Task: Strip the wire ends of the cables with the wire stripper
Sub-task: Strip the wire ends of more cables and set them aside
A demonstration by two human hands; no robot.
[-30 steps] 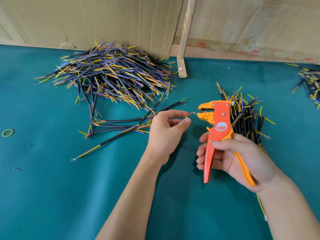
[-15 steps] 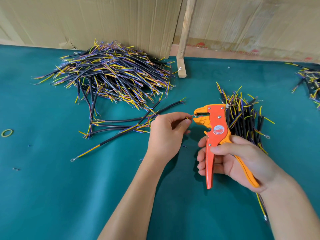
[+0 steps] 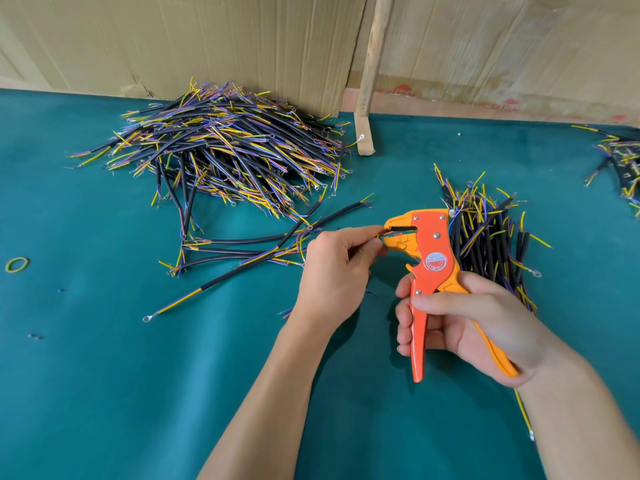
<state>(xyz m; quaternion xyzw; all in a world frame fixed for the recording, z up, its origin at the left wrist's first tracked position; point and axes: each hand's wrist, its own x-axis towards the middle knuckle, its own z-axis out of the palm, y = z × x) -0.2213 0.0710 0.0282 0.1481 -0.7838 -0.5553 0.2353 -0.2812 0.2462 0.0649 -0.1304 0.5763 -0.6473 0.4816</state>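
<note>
My right hand grips the handles of an orange and yellow wire stripper, jaws pointing left. My left hand pinches a thin wire end between thumb and forefinger, its tip inside the stripper's jaws. The black cable this wire belongs to trails off to the left across the teal table, ending in a ring terminal. A large pile of black cables with yellow, blue and purple wires lies at the back left. A smaller bundle of cables lies behind the stripper.
Several loose cables lie between the big pile and my left hand. More cables sit at the far right edge. A green rubber band lies far left. Cardboard sheets and a wooden stick stand along the table's back edge.
The stripper has moved left and down toward my left hand. The wire end, first short of the jaws, now sits between them.
</note>
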